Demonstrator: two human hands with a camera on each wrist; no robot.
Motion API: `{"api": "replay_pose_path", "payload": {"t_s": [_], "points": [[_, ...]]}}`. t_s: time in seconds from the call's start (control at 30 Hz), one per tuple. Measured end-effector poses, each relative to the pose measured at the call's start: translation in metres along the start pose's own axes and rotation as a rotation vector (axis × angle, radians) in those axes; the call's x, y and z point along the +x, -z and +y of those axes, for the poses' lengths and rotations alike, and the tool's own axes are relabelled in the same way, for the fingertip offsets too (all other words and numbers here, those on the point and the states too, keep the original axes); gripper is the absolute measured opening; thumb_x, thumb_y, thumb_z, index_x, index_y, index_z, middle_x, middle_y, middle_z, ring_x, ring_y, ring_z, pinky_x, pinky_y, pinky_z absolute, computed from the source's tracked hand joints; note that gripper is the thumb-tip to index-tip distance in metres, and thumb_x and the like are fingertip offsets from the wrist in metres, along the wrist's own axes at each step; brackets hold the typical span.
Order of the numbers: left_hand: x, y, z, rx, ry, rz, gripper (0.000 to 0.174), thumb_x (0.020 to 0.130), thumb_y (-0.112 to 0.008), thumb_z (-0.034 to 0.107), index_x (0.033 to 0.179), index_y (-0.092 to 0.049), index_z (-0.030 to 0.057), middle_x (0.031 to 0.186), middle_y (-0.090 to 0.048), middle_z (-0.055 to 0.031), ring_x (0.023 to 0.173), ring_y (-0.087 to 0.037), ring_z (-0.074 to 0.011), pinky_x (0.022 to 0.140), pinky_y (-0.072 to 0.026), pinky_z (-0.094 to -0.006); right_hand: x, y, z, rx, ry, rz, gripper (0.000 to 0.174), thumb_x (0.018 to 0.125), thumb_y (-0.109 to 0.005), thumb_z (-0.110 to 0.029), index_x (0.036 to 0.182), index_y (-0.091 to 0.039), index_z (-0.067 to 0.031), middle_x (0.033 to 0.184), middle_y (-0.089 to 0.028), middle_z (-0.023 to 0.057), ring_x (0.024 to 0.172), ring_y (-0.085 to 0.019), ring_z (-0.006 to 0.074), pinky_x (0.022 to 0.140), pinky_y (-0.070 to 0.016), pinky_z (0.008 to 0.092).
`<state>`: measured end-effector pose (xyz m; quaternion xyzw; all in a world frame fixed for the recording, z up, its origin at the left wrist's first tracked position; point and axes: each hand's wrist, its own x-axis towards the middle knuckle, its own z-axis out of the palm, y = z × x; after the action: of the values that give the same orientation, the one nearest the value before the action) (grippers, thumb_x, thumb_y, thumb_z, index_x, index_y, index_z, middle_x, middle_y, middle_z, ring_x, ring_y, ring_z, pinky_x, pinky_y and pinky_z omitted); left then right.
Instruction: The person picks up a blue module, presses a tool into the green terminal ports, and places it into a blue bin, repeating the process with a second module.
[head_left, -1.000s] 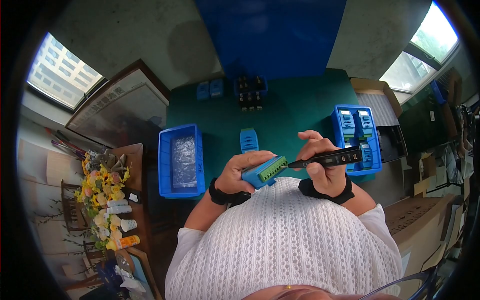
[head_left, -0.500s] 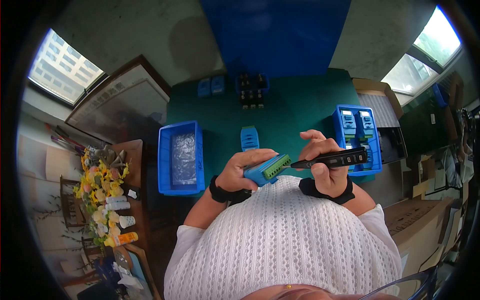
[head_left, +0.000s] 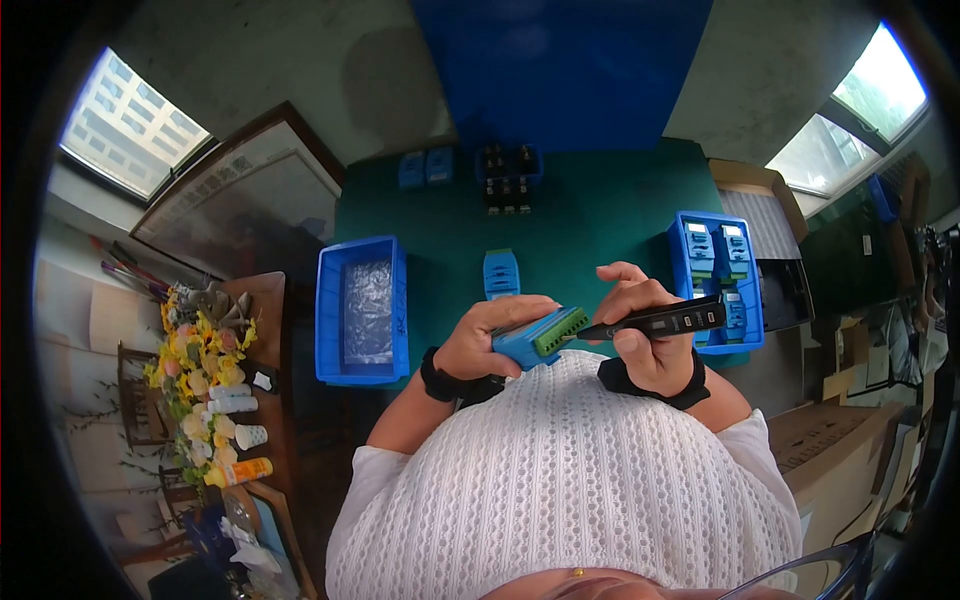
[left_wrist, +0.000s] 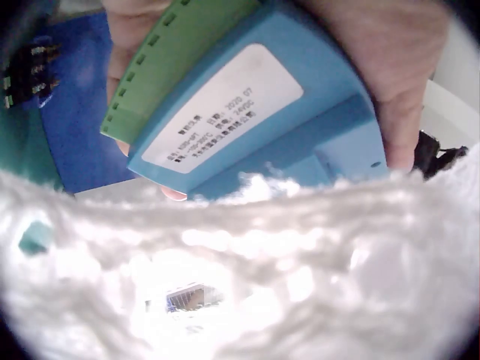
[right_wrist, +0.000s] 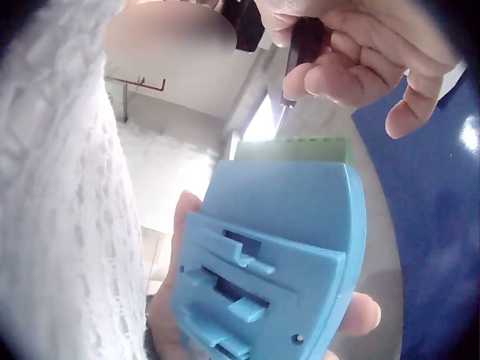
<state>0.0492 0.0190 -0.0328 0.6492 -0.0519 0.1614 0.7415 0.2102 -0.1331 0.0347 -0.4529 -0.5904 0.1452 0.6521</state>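
Observation:
The left hand (head_left: 472, 343) grips a blue module (head_left: 522, 345) with a green terminal strip (head_left: 562, 331) facing right. A white printed label (left_wrist: 225, 109) shows on the module in the left wrist view. Between thumb and fingers the right hand (head_left: 650, 335) holds a black pen-shaped screwdriver (head_left: 672, 319), its tip at the green strip in the head view. In the right wrist view the tool's thin shaft (right_wrist: 286, 114) points down at the strip (right_wrist: 300, 151); whether it touches cannot be told. Another blue module (head_left: 501, 274) lies on the table beyond the left hand.
A blue bin (head_left: 361, 310) with clear plastic stands at left. Several blue modules fill the right bin (head_left: 716, 222). Black parts (head_left: 508, 190) and two blue modules (head_left: 426, 168) sit at the table's back. An open cardboard box (head_left: 758, 190) is at right.
The held module has shifted slightly right, its green strip tilting a little. The right hand has stayed nearly in place, the screwdriver's tip now nearer the lower part of the strip.

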Motion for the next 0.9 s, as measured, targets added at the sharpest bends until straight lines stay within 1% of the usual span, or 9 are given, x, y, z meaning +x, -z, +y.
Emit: {"api": "replay_pose_path", "payload": {"t_s": [0.2,0.3,0.5,0.6,0.9], "points": [[-0.0007,0.0012,-0.001,0.025,0.004,-0.001,0.083,0.057,-0.077,0.051,0.117,-0.055,-0.0004,0.12,-0.055,-0.0161,0.111,-0.053,-0.0256,0.096,-0.0385,-0.0363,0.0022,0.0001,-0.0026,0.022,0.027,-0.02,0.025,0.084,-0.061,-0.026,0.086,-0.056,-0.0015,0.067,-0.061,0.0057,0.06,-0.058,0.0156,0.095,-0.0356,0.0426],[-0.0002,0.0015,-0.003,0.027,-0.01,0.004,0.083,0.054,-0.081,0.047,0.118,-0.055,0.0008,0.119,-0.056,-0.0126,0.107,-0.055,-0.0229,0.091,-0.0409,-0.0325,0.0012,-0.0012,-0.0023,0.0,0.008,-0.025,0.025,0.085,-0.061,-0.026,0.085,-0.056,-0.0016,0.067,-0.061,0.0058,0.06,-0.058,0.0158,0.095,-0.0358,0.0429],[-0.0007,0.0017,-0.0041,0.044,-0.018,-0.001,0.082,0.054,-0.082,0.045,0.118,-0.056,0.0011,0.119,-0.056,-0.0126,0.108,-0.054,-0.0223,0.091,-0.0407,-0.0323,0.0026,-0.0005,-0.004,0.026,0.042,-0.033,0.025,0.084,-0.061,-0.026,0.085,-0.055,-0.0018,0.069,-0.06,0.0057,0.06,-0.057,0.0158,0.094,-0.0365,0.0434],[-0.0016,0.0001,-0.0027,0.063,0.016,0.017,0.083,0.055,-0.077,0.053,0.116,-0.057,0.0011,0.118,-0.056,-0.0154,0.111,-0.053,-0.0263,0.096,-0.0373,-0.0377,0.0021,-0.0005,-0.0039,0.0,0.031,-0.043,0.025,0.085,-0.061,-0.027,0.085,-0.055,-0.0022,0.068,-0.06,0.0055,0.06,-0.057,0.0156,0.094,-0.0364,0.0433],[-0.0009,-0.0021,0.0017,0.054,0.044,0.024,0.085,0.055,-0.076,0.055,0.118,-0.055,0.0014,0.118,-0.056,-0.0154,0.111,-0.053,-0.0265,0.096,-0.0373,-0.0375,0.003,-0.0012,-0.0049,-0.002,0.019,-0.07,0.024,0.084,-0.062,-0.027,0.085,-0.055,-0.0034,0.068,-0.061,0.0047,0.06,-0.057,0.015,0.095,-0.0359,0.0432]]}}
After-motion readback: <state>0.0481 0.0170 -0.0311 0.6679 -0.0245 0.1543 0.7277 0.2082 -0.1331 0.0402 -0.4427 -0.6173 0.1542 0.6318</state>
